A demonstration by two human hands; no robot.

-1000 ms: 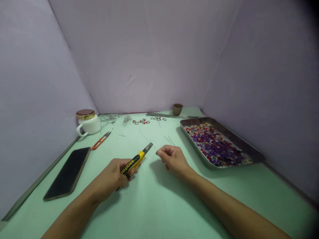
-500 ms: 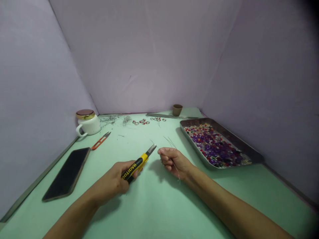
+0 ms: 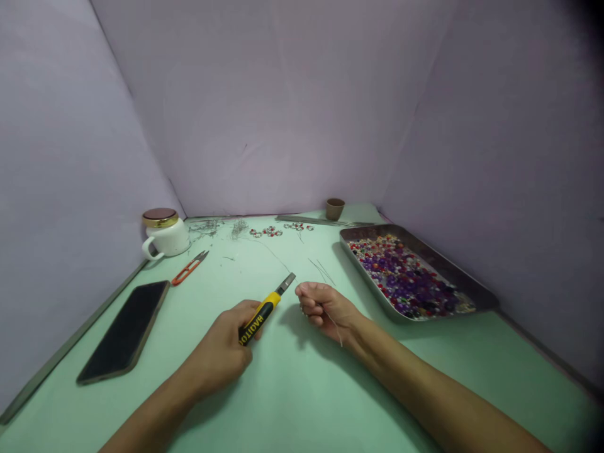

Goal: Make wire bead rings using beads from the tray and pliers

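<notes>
My left hand [image 3: 225, 349] is closed round the yellow-and-black handle of a pair of pliers [image 3: 265, 308], whose grey metal tip points up and right. My right hand [image 3: 325, 306] is curled into a loose fist just right of that tip, pinching a thin wire [image 3: 334, 323]. One end of the wire runs toward the tool tip, and its free end trails down past my wrist. Both hands hover low over the pale green table [image 3: 292, 390].
A metal tray [image 3: 472, 290] of purple and red beads sits at the right. A dark phone [image 3: 125, 329] lies at the left, with orange thread snips [image 3: 189, 268] and a white lidded mug [image 3: 163, 233] behind it. Small beaded pieces [image 3: 270, 231], loose wires and a brown cup [image 3: 335, 208] line the back.
My right hand has turned palm-up and closed on the wire, which now trails past my wrist. The tool's tip has lifted and come closer to my right fingers.
</notes>
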